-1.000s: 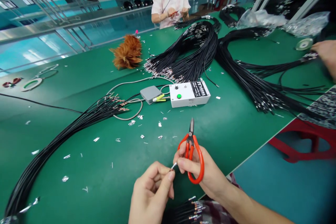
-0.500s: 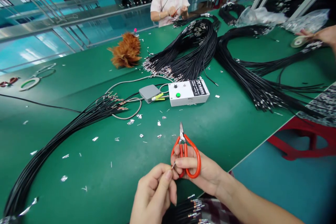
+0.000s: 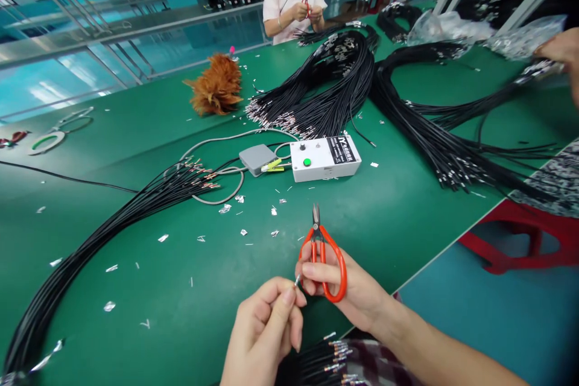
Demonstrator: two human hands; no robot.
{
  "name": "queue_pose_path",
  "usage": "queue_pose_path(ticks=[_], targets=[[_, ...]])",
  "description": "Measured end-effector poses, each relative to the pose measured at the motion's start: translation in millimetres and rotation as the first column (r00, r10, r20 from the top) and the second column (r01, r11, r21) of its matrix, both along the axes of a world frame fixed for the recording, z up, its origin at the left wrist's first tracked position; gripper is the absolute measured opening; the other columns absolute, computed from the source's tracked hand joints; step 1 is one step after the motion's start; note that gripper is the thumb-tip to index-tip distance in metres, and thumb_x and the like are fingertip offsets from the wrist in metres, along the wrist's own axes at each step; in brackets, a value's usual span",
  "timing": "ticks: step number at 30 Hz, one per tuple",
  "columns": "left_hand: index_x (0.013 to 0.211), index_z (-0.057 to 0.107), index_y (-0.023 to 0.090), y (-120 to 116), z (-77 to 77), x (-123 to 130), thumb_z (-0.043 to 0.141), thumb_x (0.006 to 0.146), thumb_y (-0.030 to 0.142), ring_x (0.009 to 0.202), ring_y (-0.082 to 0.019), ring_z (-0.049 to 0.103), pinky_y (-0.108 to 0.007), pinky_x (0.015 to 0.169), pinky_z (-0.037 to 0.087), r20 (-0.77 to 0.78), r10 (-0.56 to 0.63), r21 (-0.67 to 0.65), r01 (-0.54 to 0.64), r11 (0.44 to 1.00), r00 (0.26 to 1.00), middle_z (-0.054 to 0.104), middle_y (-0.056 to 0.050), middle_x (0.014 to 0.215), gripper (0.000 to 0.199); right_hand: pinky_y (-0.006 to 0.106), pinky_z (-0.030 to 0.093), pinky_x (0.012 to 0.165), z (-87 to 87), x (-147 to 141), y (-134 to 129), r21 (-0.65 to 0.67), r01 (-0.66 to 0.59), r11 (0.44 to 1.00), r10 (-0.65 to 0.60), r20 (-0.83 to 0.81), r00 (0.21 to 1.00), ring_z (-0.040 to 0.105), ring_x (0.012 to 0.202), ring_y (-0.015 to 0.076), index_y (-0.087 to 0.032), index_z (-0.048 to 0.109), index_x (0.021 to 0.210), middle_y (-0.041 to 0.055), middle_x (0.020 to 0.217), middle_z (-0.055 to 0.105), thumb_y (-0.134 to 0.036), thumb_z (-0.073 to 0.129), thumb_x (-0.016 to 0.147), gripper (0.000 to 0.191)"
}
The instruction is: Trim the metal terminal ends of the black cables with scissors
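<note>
My left hand (image 3: 269,325) pinches a cable near its silvery stripped end (image 3: 297,280), which pokes up between thumb and forefinger. Close beside it, my right hand (image 3: 346,283) is wrapped round red-handled scissors (image 3: 335,247). Their blades (image 3: 316,215) point away from me and stand slightly apart. The right thumb and fingers are just by the cable tip; whether they touch it I cannot tell. Below my hands, a bundle of black cables (image 3: 312,359) with foil and copper ends lies by my lap.
A white box with a green button (image 3: 323,160) and a grey pad (image 3: 257,160) sit mid-table. Black cable bundles lie left (image 3: 113,211) and behind (image 3: 335,84). Foil scraps (image 3: 225,208) dot the green table. A co-worker (image 3: 294,0) sits opposite; another person's hand (image 3: 558,48) is at right.
My right hand and the scissors have shifted slightly up, and the blades have parted a little. The cable tip now shows more clearly above my left fingers. The co-worker opposite has raised red-handled scissors.
</note>
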State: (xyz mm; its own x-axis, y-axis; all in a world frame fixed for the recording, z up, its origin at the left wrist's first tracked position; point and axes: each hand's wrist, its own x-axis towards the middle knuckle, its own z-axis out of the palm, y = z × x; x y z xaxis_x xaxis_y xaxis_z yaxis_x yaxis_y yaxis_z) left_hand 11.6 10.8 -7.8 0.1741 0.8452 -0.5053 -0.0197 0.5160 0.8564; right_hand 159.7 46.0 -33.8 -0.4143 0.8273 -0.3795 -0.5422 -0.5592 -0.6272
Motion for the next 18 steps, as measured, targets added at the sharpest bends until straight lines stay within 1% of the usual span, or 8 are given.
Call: queue_pose_path(ticks=[2, 4, 7, 10, 12, 15, 18], targets=[[0.078, 0.059, 0.016, -1.5, -0.3, 1.0, 0.055, 0.085, 0.05, 0.041, -0.006, 0.026, -0.018, 0.041, 0.019, -0.053, 0.01, 0.072, -0.006, 0.997, 0.999, 0.047, 0.006, 0.046, 0.035, 0.021, 0.037, 0.056, 0.5, -0.7, 0.2, -0.044, -0.013, 0.999, 0.012, -0.018, 1.0, 0.052, 0.055, 0.0081, -0.017, 0.059, 0.083, -0.0034, 0.064, 0.06, -0.026, 0.078, 0.067, 0.026], [0.078, 0.059, 0.016, -3.3, -1.2, 2.0, 0.054, 0.087, 0.047, 0.044, -0.007, 0.03, -0.019, 0.043, 0.024, -0.128, 0.029, 0.173, -0.007, 0.985, 0.991, 0.046, 0.005, 0.048, 0.032, 0.021, 0.038, 0.057, 0.2, -1.5, -0.8, -0.078, -0.024, 0.997, 0.02, -0.052, 0.998, 0.051, 0.055, 0.0074, -0.017, 0.059, 0.082, -0.0036, 0.065, 0.059, -0.024, 0.078, 0.066, 0.026], [0.077, 0.059, 0.017, -5.1, -3.9, 2.5, 0.052, 0.089, 0.04, 0.047, -0.009, 0.036, -0.02, 0.044, 0.028, -0.237, 0.039, 0.293, 0.033, 0.956, 0.971, 0.047, 0.004, 0.051, 0.027, 0.02, 0.038, 0.057, -0.1, -1.9, -3.4, -0.063, -0.024, 0.998, 0.019, -0.069, 0.997, 0.051, 0.056, 0.0069, -0.016, 0.058, 0.083, -0.0033, 0.067, 0.06, -0.02, 0.076, 0.066, 0.025], [0.075, 0.058, 0.018, -4.9, -7.3, 1.6, 0.048, 0.092, 0.034, 0.047, -0.01, 0.038, -0.02, 0.045, 0.031, -0.304, 0.043, 0.354, 0.071, 0.933, 0.952, 0.047, 0.005, 0.052, 0.025, 0.02, 0.038, 0.058, 1.5, -1.8, -6.1, -0.002, 0.001, 1.0, -0.001, -0.016, 1.0, 0.052, 0.058, 0.0076, -0.016, 0.057, 0.081, -0.003, 0.068, 0.061, -0.017, 0.076, 0.065, 0.024], [0.073, 0.057, 0.019, -4.3, -8.8, 0.9, 0.047, 0.092, 0.032, 0.047, -0.01, 0.04, -0.02, 0.046, 0.032, -0.347, 0.05, 0.406, 0.103, 0.908, 0.936, 0.047, 0.005, 0.053, 0.025, 0.02, 0.039, 0.058, 3.2, -1.6, -7.2, 0.019, 0.026, 0.999, -0.026, 0.021, 0.999, 0.052, 0.059, 0.0078, -0.016, 0.057, 0.079, -0.0025, 0.07, 0.062, -0.017, 0.076, 0.065, 0.024], [0.074, 0.058, 0.02, -3.9, -8.7, 1.3, 0.046, 0.092, 0.029, 0.048, -0.011, 0.044, -0.02, 0.048, 0.035, -0.391, 0.054, 0.47, 0.149, 0.87, 0.919, 0.049, 0.005, 0.054, 0.023, 0.021, 0.039, 0.059, 5.1, -0.5, -7.1, 0.042, 0.059, 0.997, -0.06, 0.036, 0.998, 0.053, 0.059, 0.0083, -0.016, 0.057, 0.08, -0.0016, 0.073, 0.063, -0.02, 0.075, 0.066, 0.023], [0.074, 0.058, 0.021, -4.4, -6.4, 3.8, 0.048, 0.091, 0.026, 0.047, -0.011, 0.044, -0.021, 0.047, 0.035, -0.401, 0.082, 0.475, 0.13, 0.87, 0.912, 0.049, 0.005, 0.053, 0.02, 0.022, 0.04, 0.059, 5.5, 0.3, -5.1, 0.073, 0.06, 0.996, -0.063, 0.043, 0.997, 0.053, 0.059, 0.0087, -0.017, 0.056, 0.08, -0.0016, 0.072, 0.063, -0.021, 0.075, 0.067, 0.023]])
